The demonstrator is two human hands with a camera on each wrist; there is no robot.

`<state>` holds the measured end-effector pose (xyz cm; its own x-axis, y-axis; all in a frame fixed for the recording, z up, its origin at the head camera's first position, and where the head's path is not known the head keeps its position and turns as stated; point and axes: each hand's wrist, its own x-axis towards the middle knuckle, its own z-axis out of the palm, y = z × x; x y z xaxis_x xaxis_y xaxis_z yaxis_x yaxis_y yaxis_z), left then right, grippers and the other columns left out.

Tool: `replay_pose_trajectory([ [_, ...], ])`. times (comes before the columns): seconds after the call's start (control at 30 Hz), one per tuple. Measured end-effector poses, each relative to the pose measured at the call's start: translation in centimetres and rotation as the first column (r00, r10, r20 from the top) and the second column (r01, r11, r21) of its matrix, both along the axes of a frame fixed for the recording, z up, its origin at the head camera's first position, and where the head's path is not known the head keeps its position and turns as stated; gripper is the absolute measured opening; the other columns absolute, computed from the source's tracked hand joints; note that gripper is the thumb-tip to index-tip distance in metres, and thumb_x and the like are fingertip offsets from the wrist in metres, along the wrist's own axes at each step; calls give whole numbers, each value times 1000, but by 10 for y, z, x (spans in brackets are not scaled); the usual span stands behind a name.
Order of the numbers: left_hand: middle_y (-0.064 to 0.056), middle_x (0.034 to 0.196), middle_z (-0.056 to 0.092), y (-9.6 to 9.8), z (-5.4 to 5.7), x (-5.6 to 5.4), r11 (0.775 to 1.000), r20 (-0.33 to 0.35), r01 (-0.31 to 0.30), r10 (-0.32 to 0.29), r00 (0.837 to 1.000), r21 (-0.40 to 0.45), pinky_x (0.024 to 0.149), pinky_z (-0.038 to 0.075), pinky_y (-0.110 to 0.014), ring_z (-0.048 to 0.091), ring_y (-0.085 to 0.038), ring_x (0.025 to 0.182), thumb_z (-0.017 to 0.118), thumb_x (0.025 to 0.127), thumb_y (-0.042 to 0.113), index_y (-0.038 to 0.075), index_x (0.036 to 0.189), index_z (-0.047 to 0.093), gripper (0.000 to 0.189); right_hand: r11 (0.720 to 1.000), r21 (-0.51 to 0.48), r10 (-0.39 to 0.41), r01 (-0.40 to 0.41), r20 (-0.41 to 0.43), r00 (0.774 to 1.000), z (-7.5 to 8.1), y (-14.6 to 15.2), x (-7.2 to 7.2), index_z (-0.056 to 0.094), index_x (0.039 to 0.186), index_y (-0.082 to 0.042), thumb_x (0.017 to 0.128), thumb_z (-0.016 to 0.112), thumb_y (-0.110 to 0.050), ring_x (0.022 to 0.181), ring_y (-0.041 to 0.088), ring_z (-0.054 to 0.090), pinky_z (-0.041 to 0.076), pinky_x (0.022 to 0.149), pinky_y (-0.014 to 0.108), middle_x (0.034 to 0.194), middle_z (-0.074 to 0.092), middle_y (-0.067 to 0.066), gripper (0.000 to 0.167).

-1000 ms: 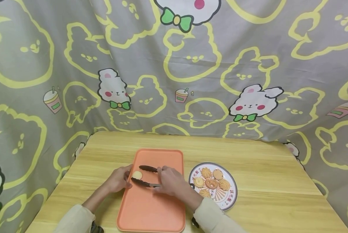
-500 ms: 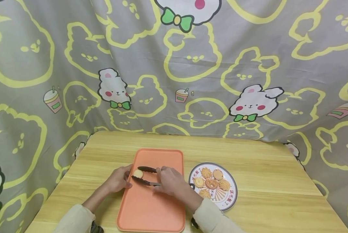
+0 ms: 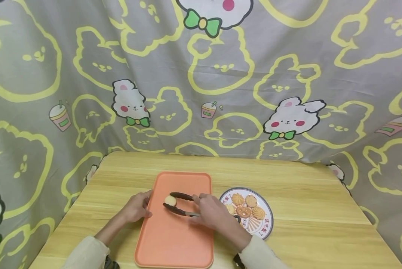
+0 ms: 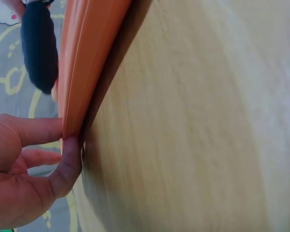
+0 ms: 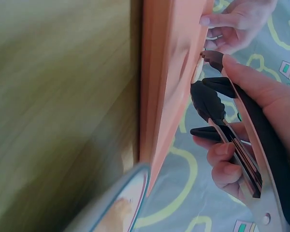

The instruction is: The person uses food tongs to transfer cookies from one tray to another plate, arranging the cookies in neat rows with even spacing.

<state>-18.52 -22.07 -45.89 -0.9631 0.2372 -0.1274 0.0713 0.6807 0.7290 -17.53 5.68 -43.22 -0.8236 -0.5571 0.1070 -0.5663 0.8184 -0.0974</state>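
My left hand [image 3: 137,208] pinches the left rim of an orange tray [image 3: 174,244]; in the left wrist view the thumb [image 4: 67,162] lies at the tray's underside. In my right hand [image 3: 210,212] is a pair of tongs [image 3: 176,210] with black scalloped tips, gripped by its handles. Between those tips sits a round pale cookie [image 3: 170,201], over the tray's upper left part. From the right wrist view, the cookie [image 5: 198,70] appears at or very near the tray surface; whether it is lifted I cannot tell.
Right of the tray, partly behind my right forearm, stands a white plate [image 3: 270,225] with a dark rim. Several cookies [image 3: 244,211] of different shapes lie on it. The wooden table [image 3: 308,224] ends at a patterned curtain [image 3: 234,93] at the back and sides.
The tongs have narrowed around the round cookie, and right hand, tongs and cookie have shifted right across the tray. My left hand stays at the tray's left rim.
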Motion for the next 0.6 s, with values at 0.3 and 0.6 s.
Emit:
replay_pose_trajectory([
  [0.3, -10, 82, 59, -3, 0, 0, 999, -3, 51, -51, 999, 16, 53, 43, -23, 48, -17, 66, 71, 71, -10, -15, 141, 29, 82, 995, -94, -18, 24, 61, 998, 3, 36, 9, 61, 126, -9, 74, 74, -52, 66, 11, 55, 46, 54, 22, 98, 65, 7, 69],
  [0.6, -11, 85, 57, -2, 1, 1, 999, 23, 19, -20, 1000, 29, 54, 44, -22, 48, -16, 67, 72, 70, -11, -15, 141, 29, 83, 992, -117, -35, 37, 17, 999, 8, 72, 20, 61, 127, -5, 70, 77, -49, 74, 16, 64, 53, 61, 29, 108, 67, 12, 73],
])
